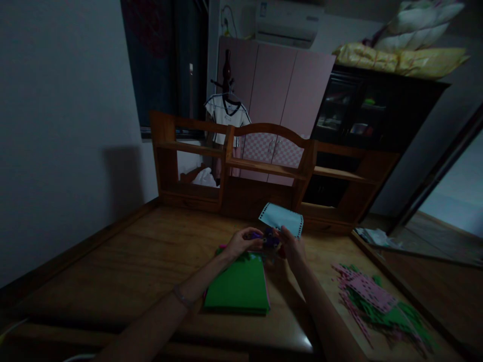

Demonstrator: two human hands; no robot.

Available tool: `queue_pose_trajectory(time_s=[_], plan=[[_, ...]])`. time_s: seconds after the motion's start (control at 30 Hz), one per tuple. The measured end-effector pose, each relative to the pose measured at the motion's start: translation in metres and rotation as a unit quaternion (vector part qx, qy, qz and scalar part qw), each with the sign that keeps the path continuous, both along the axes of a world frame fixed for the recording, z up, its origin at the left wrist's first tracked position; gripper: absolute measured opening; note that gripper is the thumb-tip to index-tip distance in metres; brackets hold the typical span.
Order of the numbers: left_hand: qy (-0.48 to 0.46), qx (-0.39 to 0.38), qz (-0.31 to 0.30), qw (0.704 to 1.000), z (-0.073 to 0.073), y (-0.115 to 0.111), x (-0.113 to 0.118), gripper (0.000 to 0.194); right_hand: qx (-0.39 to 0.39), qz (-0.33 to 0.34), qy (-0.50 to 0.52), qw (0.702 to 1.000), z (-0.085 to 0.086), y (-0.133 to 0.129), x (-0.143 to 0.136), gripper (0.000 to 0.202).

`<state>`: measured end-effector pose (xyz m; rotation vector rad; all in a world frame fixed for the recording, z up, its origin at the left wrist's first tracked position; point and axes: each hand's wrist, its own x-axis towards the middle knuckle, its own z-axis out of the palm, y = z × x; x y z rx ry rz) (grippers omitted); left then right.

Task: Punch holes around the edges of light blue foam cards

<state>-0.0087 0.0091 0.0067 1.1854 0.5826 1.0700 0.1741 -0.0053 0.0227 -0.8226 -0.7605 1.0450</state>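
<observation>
My left hand (241, 243) reaches over a stack of green paper (237, 286), its fingers closed around one end of a small purple-blue object (270, 239) with pale round spots. Dim light and the fingers hide what kind of object that is. My right hand (292, 246) is on the other side of it, closed, thumb at the lower edge of a light blue paper sheet (279, 216). Rows of small dark holes run along the sheet's two side edges. The sheet tilts up above both hands. Pink edges show under the green stack.
At the right of the wooden desk (151, 251) lies a loose pile of pink and green perforated paper strips (373, 296). A wooden shelf unit (264, 166) runs along the back edge. A wall (68, 125) borders the left side.
</observation>
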Motion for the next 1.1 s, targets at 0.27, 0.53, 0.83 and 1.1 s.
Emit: queue_pose_trajectory(time_s=[0.27,0.53,0.83,1.1], plan=[[0.002,0.014,-0.006,1.0,0.005,-0.006,0.001,0.061,-0.029,0.02,-0.081,0.996,0.007,-0.01,-0.007,0.036],[-0.005,-0.027,-0.04,0.999,0.002,-0.003,0.003,0.057,-0.084,0.038,-0.131,0.987,0.017,-0.023,-0.012,0.047],[-0.004,-0.017,-0.037,0.999,0.003,-0.005,0.001,0.056,-0.096,0.027,-0.198,0.975,0.011,-0.019,-0.01,0.047],[0.011,-0.023,-0.015,1.0,0.004,-0.003,0.0,0.057,-0.083,-0.005,-0.202,0.976,0.007,-0.018,-0.008,0.048]])
